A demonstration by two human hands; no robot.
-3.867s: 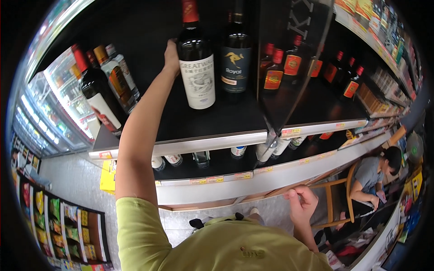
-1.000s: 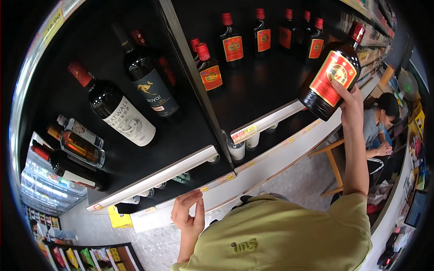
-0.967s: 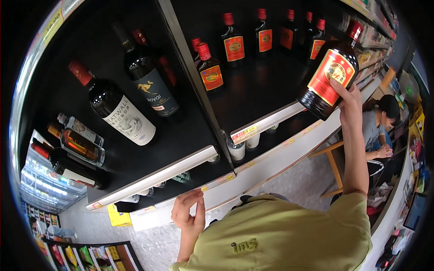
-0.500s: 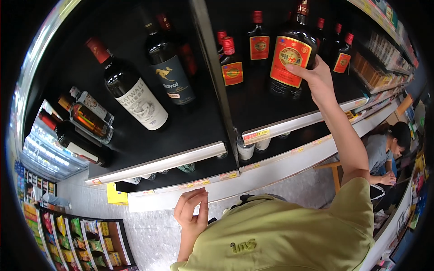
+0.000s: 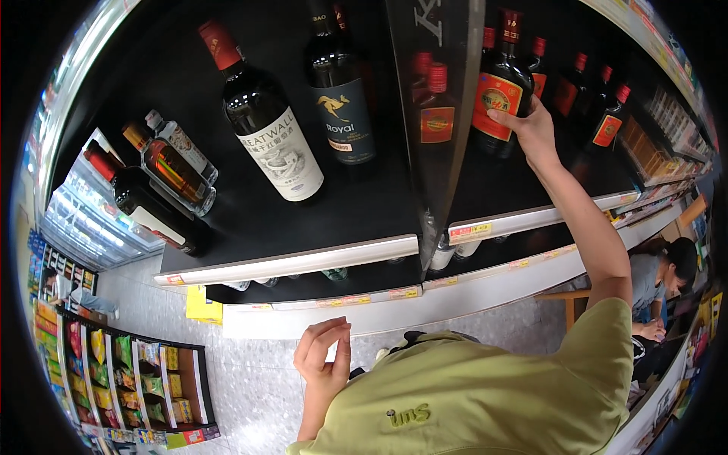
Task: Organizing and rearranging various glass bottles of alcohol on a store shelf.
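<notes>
My right hand (image 5: 537, 136) reaches over the right-hand shelf and is closed around a dark liquor bottle (image 5: 509, 80) with an orange-red label and a dark red cap. The bottle is upright, its base at or just above the black shelf (image 5: 500, 186); contact is hard to make out. Smaller dark bottles (image 5: 609, 125) with red caps stand behind it and to its right. Low in front of my body, my left hand (image 5: 324, 353) has its fingers curled against the thumb. A pale patch shows between them, too small to identify.
A shiny upright divider (image 5: 447, 129) splits the shelves just left of the held bottle. Left of it stand wine bottles (image 5: 277, 148) and smaller spirit bottles (image 5: 171, 167). A snack rack (image 5: 140, 379) is at lower left. Another person (image 5: 656, 284) sits at far right.
My view has turned, so the shelves appear further right. The held bottle has moved left relative to the shelf and farther from me, closer to the divider. My left hand keeps its pose.
</notes>
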